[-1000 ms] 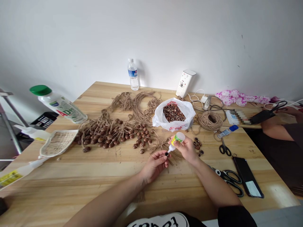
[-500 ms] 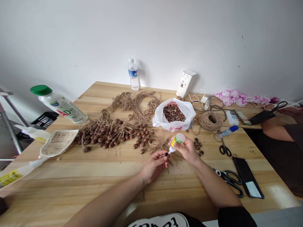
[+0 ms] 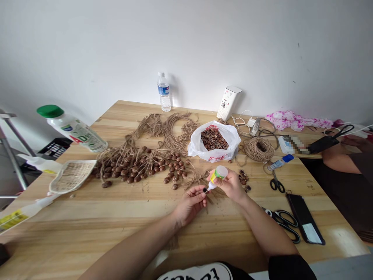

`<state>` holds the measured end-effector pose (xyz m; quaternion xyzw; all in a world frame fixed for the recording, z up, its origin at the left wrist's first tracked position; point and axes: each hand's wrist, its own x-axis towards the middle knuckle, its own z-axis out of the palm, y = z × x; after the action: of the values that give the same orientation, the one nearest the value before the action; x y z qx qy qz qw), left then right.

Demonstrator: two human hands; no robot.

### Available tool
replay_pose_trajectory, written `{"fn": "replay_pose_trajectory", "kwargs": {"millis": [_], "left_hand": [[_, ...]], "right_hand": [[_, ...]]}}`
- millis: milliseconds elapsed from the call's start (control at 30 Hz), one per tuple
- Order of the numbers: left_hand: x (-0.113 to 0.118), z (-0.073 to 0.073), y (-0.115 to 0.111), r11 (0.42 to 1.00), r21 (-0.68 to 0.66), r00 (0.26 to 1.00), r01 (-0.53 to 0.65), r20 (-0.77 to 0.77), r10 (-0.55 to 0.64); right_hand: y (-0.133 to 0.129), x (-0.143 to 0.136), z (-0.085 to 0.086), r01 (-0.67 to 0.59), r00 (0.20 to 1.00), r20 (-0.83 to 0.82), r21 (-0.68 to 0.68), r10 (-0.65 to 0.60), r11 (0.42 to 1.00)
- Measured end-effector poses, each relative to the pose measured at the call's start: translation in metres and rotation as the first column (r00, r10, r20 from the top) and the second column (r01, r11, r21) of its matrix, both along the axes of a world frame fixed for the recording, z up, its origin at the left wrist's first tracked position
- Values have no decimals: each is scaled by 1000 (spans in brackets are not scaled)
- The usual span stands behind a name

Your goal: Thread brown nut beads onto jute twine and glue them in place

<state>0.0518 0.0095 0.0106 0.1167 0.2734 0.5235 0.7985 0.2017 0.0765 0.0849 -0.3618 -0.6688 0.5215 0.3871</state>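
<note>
Between its fingertips my left hand (image 3: 192, 203) pinches a small brown half nutshell (image 3: 205, 190), its hollow side showing dark. My right hand (image 3: 232, 186) is closed around a white glue bottle (image 3: 219, 175) with a yellow-green label, tipped nozzle-down. The nozzle tip is at the shell's opening; whether it touches cannot be made out. Just behind my hands lie cut strands of jute twine (image 3: 198, 177). Brown nuts with twine tied to them (image 3: 136, 165) are heaped to the left. A white plastic bag (image 3: 196, 144) of half shells stands behind, and a few loose shells (image 3: 243, 177) lie to the right.
A twine roll (image 3: 259, 149), a glue stick (image 3: 281, 162), small scissors (image 3: 276, 184), large scissors (image 3: 284, 222) and a black phone (image 3: 305, 219) lie at right. At left are a woven tray (image 3: 72, 175) and a green-capped bottle (image 3: 77, 130). Another person's arm (image 3: 339, 157) rests at far right.
The glue bottle's nozzle has shifted very slightly at the shell. Both hands keep nearly the same place and grip.
</note>
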Motion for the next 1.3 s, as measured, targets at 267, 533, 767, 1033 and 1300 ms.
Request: {"fn": "replay_pose_trajectory", "kwargs": {"millis": [267, 533, 767, 1033, 1300], "left_hand": [[-1, 2, 1, 1000, -8, 1000, 6, 2, -6], [-1, 1, 0, 1000, -29, 1000, 8, 2, -8], [-1, -1, 0, 1000, -19, 1000, 4, 0, -4], [0, -1, 0, 1000, -11, 1000, -3, 8, 3], [0, -1, 0, 1000, -18, 1000, -9, 11, 9]], "right_hand": [[-1, -2, 3, 0, 1000, -3, 12, 0, 1000], [0, -1, 3, -7, 1000, 21, 38, 6, 999], [0, 0, 3, -61, 998, 22, 24, 60, 998], [-2, -4, 6, -139, 990, -45, -57, 137, 989], [-2, -4, 6, -107, 994, -27, -87, 105, 990]]}}
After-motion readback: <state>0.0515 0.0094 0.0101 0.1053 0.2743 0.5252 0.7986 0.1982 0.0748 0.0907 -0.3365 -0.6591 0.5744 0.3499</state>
